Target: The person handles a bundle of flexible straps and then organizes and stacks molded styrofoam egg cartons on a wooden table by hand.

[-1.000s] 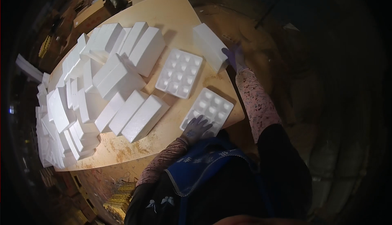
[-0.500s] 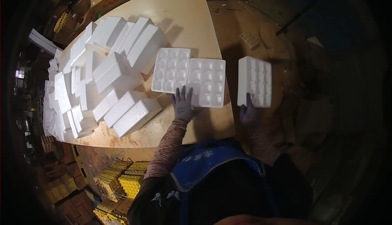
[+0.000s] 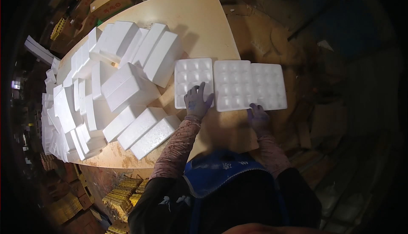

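Note:
Three white foam trays with rows of rounded hollows lie in a line before me: a left tray, a middle tray and a right tray. My left hand, in a thin grey-purple glove, rests on the near part of the left tray with its fingers spread. At the near edge of the right tray, by its corner against the middle tray, my gloved right hand grips with its fingertips over the rim; its thumb is hidden. That tray reaches past the table's right edge.
Many white foam blocks or boxes crowd the left half of the wooden table, some stacked and leaning. Cardboard boxes stand beyond the far left side. Yellow tray stacks are on the floor at near left.
My right hand has brought its tray leftward and flattened it against the middle tray. My left hand has shifted from the gap between two trays onto the left one. The view has shifted slightly.

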The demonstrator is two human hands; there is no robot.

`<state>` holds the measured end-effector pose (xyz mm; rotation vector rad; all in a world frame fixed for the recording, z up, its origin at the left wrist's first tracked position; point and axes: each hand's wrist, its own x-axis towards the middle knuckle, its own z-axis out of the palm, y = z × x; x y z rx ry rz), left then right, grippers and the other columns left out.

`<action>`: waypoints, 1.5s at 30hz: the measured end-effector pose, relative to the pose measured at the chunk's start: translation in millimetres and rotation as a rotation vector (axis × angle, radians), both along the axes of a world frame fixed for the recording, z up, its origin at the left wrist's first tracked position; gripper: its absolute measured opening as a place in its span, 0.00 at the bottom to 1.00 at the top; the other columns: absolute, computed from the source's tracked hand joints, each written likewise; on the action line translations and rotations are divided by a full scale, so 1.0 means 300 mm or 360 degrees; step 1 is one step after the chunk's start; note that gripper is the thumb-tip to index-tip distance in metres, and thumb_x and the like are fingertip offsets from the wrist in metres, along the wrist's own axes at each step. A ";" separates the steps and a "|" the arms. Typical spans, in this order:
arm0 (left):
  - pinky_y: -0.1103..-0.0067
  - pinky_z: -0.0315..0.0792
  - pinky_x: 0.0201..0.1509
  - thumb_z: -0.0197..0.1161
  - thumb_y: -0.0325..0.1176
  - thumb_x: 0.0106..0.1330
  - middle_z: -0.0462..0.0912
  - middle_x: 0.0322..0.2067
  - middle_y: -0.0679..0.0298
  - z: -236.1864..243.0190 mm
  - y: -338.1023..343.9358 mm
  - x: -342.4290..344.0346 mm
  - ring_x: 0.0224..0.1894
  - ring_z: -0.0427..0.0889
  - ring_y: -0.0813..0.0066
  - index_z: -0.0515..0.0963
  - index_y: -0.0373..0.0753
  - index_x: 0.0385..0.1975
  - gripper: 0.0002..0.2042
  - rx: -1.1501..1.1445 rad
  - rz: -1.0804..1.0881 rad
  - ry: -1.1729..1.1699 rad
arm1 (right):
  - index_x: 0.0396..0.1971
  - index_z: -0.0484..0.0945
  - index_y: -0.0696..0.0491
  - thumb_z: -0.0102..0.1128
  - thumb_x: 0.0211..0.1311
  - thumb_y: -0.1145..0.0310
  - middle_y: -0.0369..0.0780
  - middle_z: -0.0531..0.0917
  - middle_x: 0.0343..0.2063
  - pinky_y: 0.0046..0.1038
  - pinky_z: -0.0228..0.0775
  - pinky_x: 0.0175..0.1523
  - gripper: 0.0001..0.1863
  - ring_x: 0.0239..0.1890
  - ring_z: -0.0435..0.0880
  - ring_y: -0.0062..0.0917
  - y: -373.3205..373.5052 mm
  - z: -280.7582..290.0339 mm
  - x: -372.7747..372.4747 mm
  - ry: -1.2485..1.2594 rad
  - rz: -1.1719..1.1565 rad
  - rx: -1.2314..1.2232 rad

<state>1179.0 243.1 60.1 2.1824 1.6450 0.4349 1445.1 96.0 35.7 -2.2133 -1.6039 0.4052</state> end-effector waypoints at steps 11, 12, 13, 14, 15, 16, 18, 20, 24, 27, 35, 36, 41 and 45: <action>0.48 0.48 0.75 0.59 0.51 0.65 0.54 0.75 0.46 -0.157 0.163 0.011 0.75 0.55 0.42 0.71 0.42 0.65 0.31 -0.0030 0.0225 0.0184 | 0.45 0.81 0.47 0.55 0.68 0.58 0.47 0.83 0.43 0.44 0.79 0.46 0.13 0.42 0.84 0.47 1.080 0.098 0.048 -0.0168 0.0046 0.0586; 0.48 0.48 0.74 0.59 0.50 0.65 0.55 0.74 0.45 -0.141 0.167 0.015 0.74 0.56 0.41 0.72 0.41 0.64 0.29 -0.0027 0.0204 0.0175 | 0.44 0.81 0.47 0.54 0.68 0.56 0.48 0.82 0.43 0.44 0.78 0.47 0.14 0.43 0.84 0.46 1.216 0.077 0.024 -0.0172 0.0059 0.0564; 0.48 0.49 0.74 0.60 0.49 0.64 0.55 0.74 0.43 -0.140 0.166 0.011 0.73 0.57 0.40 0.73 0.40 0.62 0.28 -0.0011 0.0201 0.0176 | 0.44 0.81 0.47 0.54 0.68 0.55 0.48 0.82 0.43 0.44 0.78 0.48 0.14 0.44 0.84 0.45 1.348 0.050 -0.016 -0.0165 0.0086 0.0537; 0.48 0.50 0.73 0.60 0.49 0.64 0.56 0.73 0.43 -0.143 0.167 0.010 0.73 0.57 0.39 0.73 0.40 0.62 0.29 -0.0020 0.0195 0.0172 | 0.44 0.81 0.47 0.53 0.68 0.55 0.48 0.82 0.43 0.44 0.78 0.49 0.15 0.45 0.83 0.45 1.465 0.040 -0.049 -0.0131 0.0146 0.0505; 0.47 0.50 0.73 0.60 0.49 0.64 0.56 0.73 0.42 -0.145 0.174 0.014 0.73 0.57 0.39 0.73 0.40 0.62 0.29 -0.0030 0.0184 0.0168 | 0.45 0.81 0.47 0.53 0.68 0.54 0.48 0.82 0.43 0.45 0.78 0.50 0.16 0.46 0.83 0.45 1.580 0.036 -0.078 -0.0099 0.0203 0.0473; 0.47 0.50 0.73 0.61 0.49 0.64 0.56 0.73 0.42 -0.145 0.166 0.003 0.73 0.57 0.39 0.73 0.40 0.62 0.29 -0.0051 0.0215 0.0195 | 0.46 0.81 0.47 0.53 0.68 0.54 0.48 0.82 0.44 0.46 0.78 0.50 0.16 0.47 0.83 0.44 1.695 0.011 -0.149 -0.0066 0.0260 0.0375; 0.46 0.50 0.73 0.61 0.50 0.63 0.57 0.73 0.41 -0.143 0.175 0.007 0.73 0.57 0.38 0.73 0.40 0.62 0.29 -0.0088 0.0218 0.0228 | 0.47 0.81 0.46 0.53 0.69 0.53 0.48 0.82 0.45 0.46 0.77 0.52 0.16 0.49 0.83 0.45 1.872 -0.063 -0.205 -0.0094 0.0348 0.0208; 0.46 0.50 0.73 0.61 0.50 0.63 0.57 0.72 0.41 -0.134 0.189 0.011 0.73 0.57 0.38 0.73 0.40 0.62 0.30 -0.0128 0.0196 0.0267 | 0.49 0.81 0.45 0.53 0.69 0.51 0.50 0.82 0.47 0.47 0.74 0.55 0.18 0.49 0.83 0.47 2.003 -0.141 -0.228 -0.0189 0.0460 0.0063; 0.44 0.50 0.71 0.62 0.51 0.61 0.59 0.71 0.40 -0.153 0.186 0.010 0.71 0.58 0.37 0.72 0.41 0.62 0.31 -0.0234 0.0215 0.0297 | 0.49 0.80 0.43 0.53 0.70 0.49 0.49 0.82 0.47 0.49 0.76 0.52 0.18 0.49 0.84 0.47 2.216 -0.218 -0.262 -0.0245 0.0465 0.0115; 0.43 0.53 0.70 0.64 0.52 0.58 0.60 0.70 0.40 -0.159 0.187 0.013 0.70 0.60 0.36 0.73 0.43 0.62 0.32 -0.0251 0.0232 0.0296 | 0.51 0.79 0.43 0.52 0.71 0.48 0.48 0.82 0.49 0.50 0.76 0.52 0.19 0.50 0.84 0.44 2.345 -0.201 -0.259 -0.0333 0.0450 0.0070; 0.44 0.55 0.68 0.65 0.53 0.57 0.63 0.69 0.41 -0.143 0.195 0.008 0.68 0.63 0.40 0.73 0.45 0.62 0.33 -0.0173 0.0210 0.0287 | 0.71 0.63 0.32 0.52 0.71 0.46 0.52 0.68 0.69 0.48 0.76 0.57 0.30 0.58 0.81 0.45 2.447 -0.184 -0.290 -0.0362 0.0471 -0.0007; 0.44 0.55 0.68 0.65 0.53 0.58 0.62 0.69 0.41 -0.150 0.195 0.004 0.68 0.63 0.40 0.73 0.45 0.62 0.33 -0.0147 0.0196 0.0280 | 0.75 0.56 0.28 0.55 0.70 0.47 0.53 0.60 0.73 0.48 0.79 0.52 0.35 0.53 0.83 0.46 2.426 -0.186 -0.288 -0.0501 0.0503 0.0167; 0.45 0.53 0.70 0.64 0.52 0.60 0.61 0.70 0.43 -0.161 0.174 -0.001 0.70 0.62 0.41 0.73 0.46 0.63 0.32 -0.0138 0.0212 0.0260 | 0.71 0.64 0.36 0.57 0.67 0.51 0.52 0.67 0.68 0.44 0.81 0.43 0.32 0.45 0.85 0.50 1.979 -0.209 -0.334 0.0099 0.0446 0.0646; 0.45 0.52 0.71 0.63 0.51 0.60 0.61 0.70 0.43 -0.163 0.173 0.002 0.70 0.62 0.41 0.72 0.42 0.63 0.32 -0.0058 0.0218 0.0184 | 0.60 0.74 0.57 0.66 0.65 0.66 0.55 0.78 0.58 0.40 0.72 0.64 0.25 0.60 0.79 0.49 1.266 -0.077 -0.375 0.0590 0.0600 0.0872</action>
